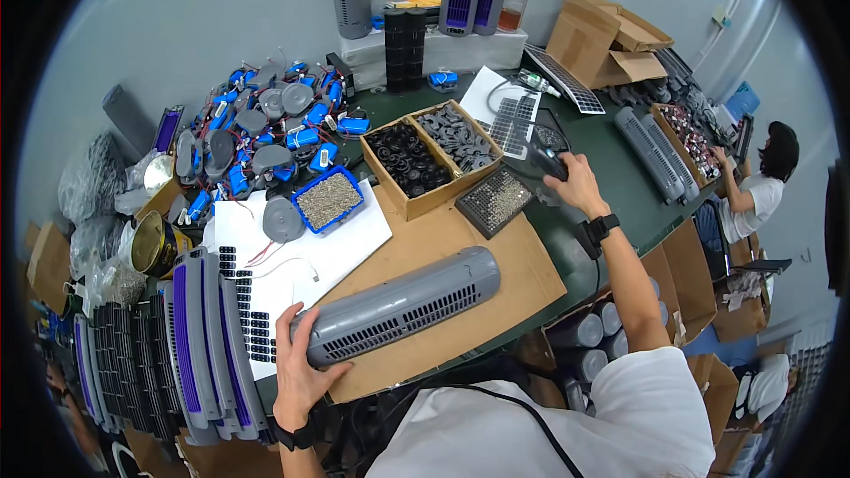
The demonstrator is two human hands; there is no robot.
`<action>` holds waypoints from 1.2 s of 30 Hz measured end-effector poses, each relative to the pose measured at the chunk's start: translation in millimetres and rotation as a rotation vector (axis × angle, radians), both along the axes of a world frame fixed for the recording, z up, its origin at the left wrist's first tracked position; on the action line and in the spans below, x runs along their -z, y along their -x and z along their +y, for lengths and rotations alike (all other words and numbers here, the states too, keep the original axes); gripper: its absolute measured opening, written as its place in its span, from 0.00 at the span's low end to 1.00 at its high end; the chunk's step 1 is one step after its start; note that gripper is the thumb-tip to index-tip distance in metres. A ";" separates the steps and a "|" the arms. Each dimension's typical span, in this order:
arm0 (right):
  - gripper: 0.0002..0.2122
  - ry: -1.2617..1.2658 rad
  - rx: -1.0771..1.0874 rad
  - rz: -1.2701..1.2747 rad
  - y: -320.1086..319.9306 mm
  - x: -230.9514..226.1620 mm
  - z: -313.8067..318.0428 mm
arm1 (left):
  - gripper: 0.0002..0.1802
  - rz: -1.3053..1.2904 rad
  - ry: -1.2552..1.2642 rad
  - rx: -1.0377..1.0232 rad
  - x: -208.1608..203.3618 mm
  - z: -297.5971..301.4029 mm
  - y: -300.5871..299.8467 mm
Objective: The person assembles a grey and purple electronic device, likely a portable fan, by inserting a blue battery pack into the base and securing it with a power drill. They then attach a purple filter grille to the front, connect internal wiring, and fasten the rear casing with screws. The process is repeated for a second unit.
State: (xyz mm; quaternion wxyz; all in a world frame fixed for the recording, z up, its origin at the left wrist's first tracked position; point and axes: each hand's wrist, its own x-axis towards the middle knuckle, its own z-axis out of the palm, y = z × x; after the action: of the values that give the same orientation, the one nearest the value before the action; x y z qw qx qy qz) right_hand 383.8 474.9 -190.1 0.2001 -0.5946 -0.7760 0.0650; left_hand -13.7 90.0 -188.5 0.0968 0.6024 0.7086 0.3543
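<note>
A long grey plastic housing [407, 305] with two rows of vent slots lies tilted across a flat cardboard sheet [522, 274]. My left hand [301, 356] grips its left end, fingers over the top and thumb at the near side. Farther off to the right, my right hand [580, 188] is closed around a dark corded hand tool [551, 164], partly hidden by the fingers. Just left of that hand is a dark tray [494, 201] with rows of small metal screws. Behind it stands a divided cardboard box [409, 205] with black round parts and grey parts.
A blue tray [332, 199] of small pieces sits on white paper [363, 243]. Blue battery packs and grey discs [270, 159] are heaped at the back left. Grey and purple housings [199, 336] stand at left. A co-worker [753, 190] sits at far right beside more housings [655, 155].
</note>
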 end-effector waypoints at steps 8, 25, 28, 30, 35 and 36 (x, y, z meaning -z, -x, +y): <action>0.26 -0.297 -0.209 0.123 26.7 10.5 -43.4 | 0.43 -0.013 -0.040 -0.018 2.6 0.3 0.2; 0.23 0.620 -0.533 0.969 70.7 -4.4 -146.1 | 0.41 -0.997 0.201 -0.075 2.8 36.3 -0.5; 0.21 0.700 -0.436 1.052 63.9 -11.2 -145.9 | 0.48 -1.037 0.270 -0.064 0.3 45.8 -12.7; 0.20 0.738 -0.384 1.079 57.6 -10.1 -147.0 | 0.49 -1.019 0.294 -0.044 3.1 49.2 -17.8; 0.19 0.767 -0.324 1.128 43.8 -6.3 -144.2 | 0.49 -0.996 0.350 0.008 10.9 58.0 -23.4; 0.19 0.774 -0.316 1.140 41.7 -6.2 -143.6 | 0.50 -0.992 0.356 0.013 11.0 59.3 -25.1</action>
State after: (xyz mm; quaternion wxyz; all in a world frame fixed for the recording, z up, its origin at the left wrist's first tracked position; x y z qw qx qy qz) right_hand 342.1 331.4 -183.9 0.3377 -0.3768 -0.5484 0.6658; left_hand 11.4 149.3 -199.4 0.5236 0.3411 0.6231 0.4704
